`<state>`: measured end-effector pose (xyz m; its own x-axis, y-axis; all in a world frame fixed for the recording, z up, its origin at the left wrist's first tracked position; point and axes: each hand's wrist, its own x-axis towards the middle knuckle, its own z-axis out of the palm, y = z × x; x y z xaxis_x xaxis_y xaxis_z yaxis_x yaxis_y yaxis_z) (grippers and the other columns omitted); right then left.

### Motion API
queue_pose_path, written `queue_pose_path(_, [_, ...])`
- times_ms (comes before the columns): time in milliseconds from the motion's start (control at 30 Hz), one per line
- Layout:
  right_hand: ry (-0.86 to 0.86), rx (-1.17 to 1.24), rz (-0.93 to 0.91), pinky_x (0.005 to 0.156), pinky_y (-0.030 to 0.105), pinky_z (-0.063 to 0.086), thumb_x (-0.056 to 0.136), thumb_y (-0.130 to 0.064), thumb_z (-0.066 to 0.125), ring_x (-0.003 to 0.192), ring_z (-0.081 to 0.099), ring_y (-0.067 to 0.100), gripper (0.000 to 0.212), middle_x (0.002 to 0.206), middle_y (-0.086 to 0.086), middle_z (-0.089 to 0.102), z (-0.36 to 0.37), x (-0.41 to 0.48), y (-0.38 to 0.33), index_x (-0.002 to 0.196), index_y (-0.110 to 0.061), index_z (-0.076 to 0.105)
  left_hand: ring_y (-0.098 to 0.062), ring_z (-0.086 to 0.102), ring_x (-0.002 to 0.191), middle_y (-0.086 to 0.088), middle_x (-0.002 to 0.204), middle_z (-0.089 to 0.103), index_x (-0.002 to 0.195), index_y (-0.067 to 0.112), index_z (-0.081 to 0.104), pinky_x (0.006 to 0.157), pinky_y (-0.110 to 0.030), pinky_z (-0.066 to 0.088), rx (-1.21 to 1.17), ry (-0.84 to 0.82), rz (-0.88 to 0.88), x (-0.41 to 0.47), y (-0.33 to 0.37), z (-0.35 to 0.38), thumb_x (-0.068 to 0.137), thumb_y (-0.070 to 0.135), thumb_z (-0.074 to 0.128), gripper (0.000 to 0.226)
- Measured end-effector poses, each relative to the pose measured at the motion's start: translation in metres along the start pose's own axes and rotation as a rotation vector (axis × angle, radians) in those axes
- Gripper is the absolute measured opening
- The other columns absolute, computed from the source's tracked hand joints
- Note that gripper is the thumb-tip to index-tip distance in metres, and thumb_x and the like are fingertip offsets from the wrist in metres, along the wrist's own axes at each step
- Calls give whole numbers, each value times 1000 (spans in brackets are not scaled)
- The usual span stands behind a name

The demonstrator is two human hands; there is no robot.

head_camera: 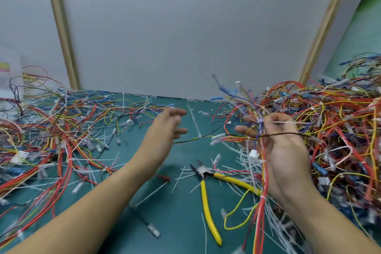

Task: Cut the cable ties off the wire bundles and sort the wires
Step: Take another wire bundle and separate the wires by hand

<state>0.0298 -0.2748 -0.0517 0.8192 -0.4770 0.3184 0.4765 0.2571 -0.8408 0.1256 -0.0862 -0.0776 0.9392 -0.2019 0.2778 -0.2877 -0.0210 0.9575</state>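
- Two hands worked above the green mat (175,202): my right hand (284,150) gripped a wire bundle (262,173), fingers curled round it just below a white cable tie (260,121) whose tail stuck out to the right.
- My left hand (171,123) hung free over the mat, fingers loosely spread and holding nothing; it was blurred, so finer detail could not be told.
- Yellow-handled cutters (206,173) lay on the mat between my forearms, head pointing away from me, touched by neither hand, with cut tie scraps (181,175) strewn around them.
- By my reading, the step in hand was presenting that tie for the cut, and the free left hand was best placed to fetch the cutters while the right kept the bundle steady.
- Done well, the cut would take the strap alone: one blade tip slipped under the tie beside its lock, clear of the insulation and of my right thumb.
- Pulling the tail taut first would probably lift the strap off the wires.
- Wires lay spread in a left heap (51,130) and tangled thicker in a right heap (346,130); which one held the sorted wires I could not tell.
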Motion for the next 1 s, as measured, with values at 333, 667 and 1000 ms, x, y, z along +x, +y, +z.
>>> queue_pose_path(333, [129,-124,-76,64,20,52,105,-11,46,82,69,27,17,110,22,69,-1,1,-7,93,-22,48,-8,58,68,7,70,62,105,32,68,69,-31,49,643,-342,236,-9,-9,-2,94,43,62,16])
queue_pose_path(667, [-39,-97,0,71,26,56,104,-8,44,71,71,26,15,95,11,74,3,-3,4,93,-17,48,-7,65,80,6,87,69,85,27,76,80,-29,52,462,-156,307,-17,-9,12,93,24,69,11])
queue_pose_path(1000, [-272,-377,329,69,11,52,85,-18,75,88,74,12,41,96,8,78,-2,-7,26,120,-18,54,-12,66,64,-4,71,74,71,25,75,63,-24,52,109,-46,111,-19,-8,16,83,14,79,16])
